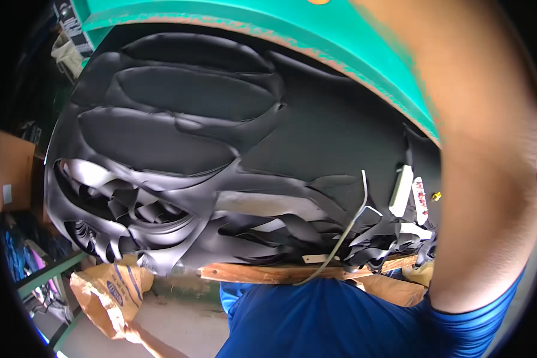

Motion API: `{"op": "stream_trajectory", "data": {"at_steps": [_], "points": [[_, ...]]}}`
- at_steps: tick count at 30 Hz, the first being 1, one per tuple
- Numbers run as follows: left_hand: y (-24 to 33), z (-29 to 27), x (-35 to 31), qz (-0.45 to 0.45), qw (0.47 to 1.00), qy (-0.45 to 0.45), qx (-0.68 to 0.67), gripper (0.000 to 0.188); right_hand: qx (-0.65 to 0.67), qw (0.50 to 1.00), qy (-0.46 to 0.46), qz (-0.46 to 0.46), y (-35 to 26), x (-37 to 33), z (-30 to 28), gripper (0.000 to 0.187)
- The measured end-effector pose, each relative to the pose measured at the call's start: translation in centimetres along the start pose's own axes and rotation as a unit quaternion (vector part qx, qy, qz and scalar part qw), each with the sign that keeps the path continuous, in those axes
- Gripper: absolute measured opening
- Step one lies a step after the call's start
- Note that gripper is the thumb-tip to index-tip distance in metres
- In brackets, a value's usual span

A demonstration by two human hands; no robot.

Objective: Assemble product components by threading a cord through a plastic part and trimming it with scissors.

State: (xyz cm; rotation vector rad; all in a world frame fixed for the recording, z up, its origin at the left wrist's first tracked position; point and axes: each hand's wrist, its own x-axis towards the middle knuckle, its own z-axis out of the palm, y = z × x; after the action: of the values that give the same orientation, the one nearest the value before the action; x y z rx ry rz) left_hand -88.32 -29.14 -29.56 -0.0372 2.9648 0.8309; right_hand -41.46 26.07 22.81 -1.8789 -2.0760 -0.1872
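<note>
My right arm [489, 149] fills the right of the frame, reaching up past the top edge; neither hand shows, so I cannot tell their grip. Black rubber sheet [340, 125], cut with oval holes, covers the centre on a green table [316, 27], scrap strips [161, 215] piled lower left.

shirt [316, 322]: blue | sleeve [471, 328]: short, blue, ribbed | forearm [483, 149]: bare

Green-topped surface [364, 45] with wooden front edge [268, 273]. Pale concrete floor [185, 328] below. Green metal frame [45, 274] lower left, brown cardboard box [12, 173] at left edge. Left side dim; light falls from above.
</note>
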Motion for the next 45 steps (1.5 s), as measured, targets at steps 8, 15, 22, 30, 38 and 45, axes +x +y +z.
{"op": "stream_trajectory", "data": {"at_steps": [8, 15, 22, 30, 38, 45], "points": [[6.4, -1.8, 9.5, 0.252, 0.944, 0.214, -0.004, 0.027, 0.09, 0.985, -0.095, -0.109, -0.9, -0.3, -0.7, 0.023], [22.2, -4.5, -10.4, 0.413, 0.852, 0.237, -0.216, 0.024, 0.018, 0.927, -0.096, -0.362, 2.5, -2.0, -1.9, 0.023], [39.4, -9.4, -38.7, 0.589, 0.632, -0.36, -0.352, 0.022, 0.365, 0.909, -0.15, -0.138, 21.0, -18.8, 0.7, 0.014], [34.8, -8.2, -52.6, 0.517, 0.377, -0.768, -0.015, 0.022, 0.653, 0.664, -0.219, 0.291, 27.4, -39.7, 3.1, 0.019], [32.2, -12.5, -59.7, 0.286, 0.464, -0.838, 0.03, 0.013, 0.743, 0.587, -0.183, 0.266, 26.6, -41.6, 6.2, 0.032], [31.0, -14.9, -59.6, 0.279, 0.444, -0.851, -0.027, 0.017, 0.761, 0.593, -0.192, 0.178, 27.6, -43.2, 3.5, 0.027]]}}
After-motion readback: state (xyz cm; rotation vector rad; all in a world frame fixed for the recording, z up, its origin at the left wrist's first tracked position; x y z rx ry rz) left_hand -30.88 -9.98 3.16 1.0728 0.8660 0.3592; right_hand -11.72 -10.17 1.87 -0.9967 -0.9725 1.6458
